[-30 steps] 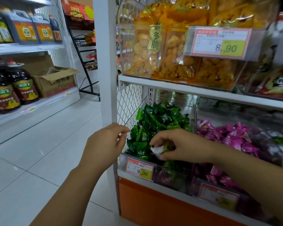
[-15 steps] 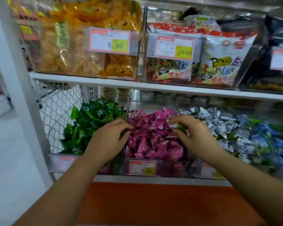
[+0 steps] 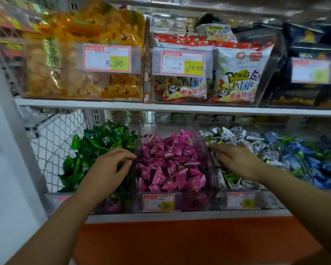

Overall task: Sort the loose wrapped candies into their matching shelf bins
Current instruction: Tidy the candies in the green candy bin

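Observation:
The lower shelf holds clear bins side by side: green wrapped candies [image 3: 101, 142] on the left, pink ones [image 3: 170, 161] in the middle, white-and-silver ones [image 3: 256, 142] to the right, and blue ones [image 3: 313, 165] at the far right. My left hand [image 3: 111, 167] hovers over the green bin's right edge, at the divider, with fingers loosely curled and nothing seen in them. My right hand [image 3: 235, 159] lies palm down over the white-and-silver bin, fingers stretched toward the pink bin's wall. No candy shows in it.
The upper shelf [image 3: 180, 109] carries bins of yellow snack bags [image 3: 84, 54], white panda-print bags [image 3: 237, 73] and dark bags [image 3: 311, 44]. A wire mesh side panel [image 3: 52, 146] closes the shelf's left end. Price tags [image 3: 158, 202] sit on the bin fronts above an orange base [image 3: 180, 245].
My right hand carried a white candy from the green bin, across the pink bin, to the white-and-silver bin and now shows empty. My left hand shifted from the green bin's left corner to its right divider.

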